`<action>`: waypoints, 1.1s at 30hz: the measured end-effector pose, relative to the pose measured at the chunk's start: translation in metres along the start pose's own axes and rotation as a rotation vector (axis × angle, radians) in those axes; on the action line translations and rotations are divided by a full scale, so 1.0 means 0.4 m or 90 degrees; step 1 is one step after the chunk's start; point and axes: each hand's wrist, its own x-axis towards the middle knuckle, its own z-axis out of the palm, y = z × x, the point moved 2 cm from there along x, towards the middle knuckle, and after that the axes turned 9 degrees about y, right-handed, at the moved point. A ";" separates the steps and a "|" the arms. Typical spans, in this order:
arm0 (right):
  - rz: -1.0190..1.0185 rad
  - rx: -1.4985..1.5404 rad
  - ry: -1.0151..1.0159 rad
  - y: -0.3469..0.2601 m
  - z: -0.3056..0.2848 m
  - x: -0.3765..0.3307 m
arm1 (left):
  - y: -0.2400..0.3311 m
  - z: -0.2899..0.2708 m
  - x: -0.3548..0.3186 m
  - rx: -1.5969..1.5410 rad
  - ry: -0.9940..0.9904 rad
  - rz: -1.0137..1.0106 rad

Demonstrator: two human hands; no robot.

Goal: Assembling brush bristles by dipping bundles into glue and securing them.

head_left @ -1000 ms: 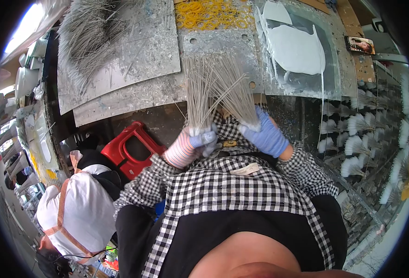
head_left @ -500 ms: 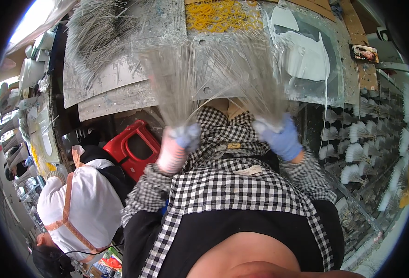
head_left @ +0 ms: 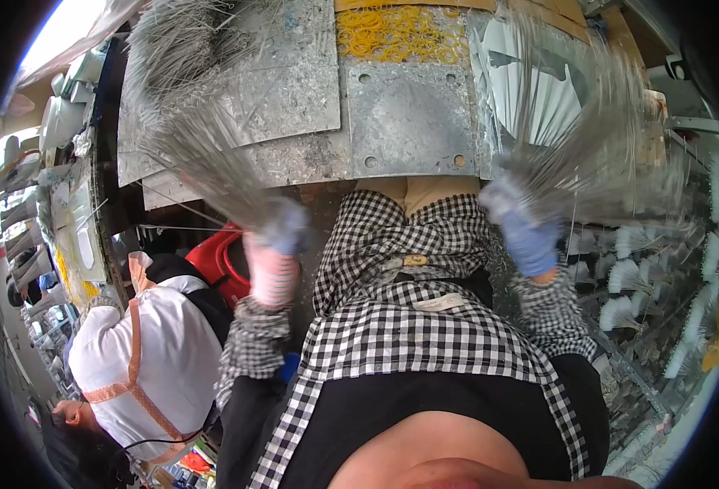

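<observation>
And there's the worn grey workbench (head_left: 302,155), spanning twelve o'clock, scuffed and spattered! White glare (head_left: 74,41) burns in at ten, a second bench (head_left: 66,244) runs along nine, and a red stool (head_left: 204,259) sits closer in, also at nine. Dark floor (head_left: 318,213) shows mid-dial; a grey metal rail (head_left: 640,383) slants at four.

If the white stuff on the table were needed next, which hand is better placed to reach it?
Probably the right hand: it's on that side, and its blurred bundle of strands overlaps the white stuff in this view. The left hand is farther off, holding another bundle.
</observation>
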 end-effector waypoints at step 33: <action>0.625 0.408 -0.525 0.077 0.177 -0.087 | -0.248 0.235 -0.016 -0.010 -0.423 -0.325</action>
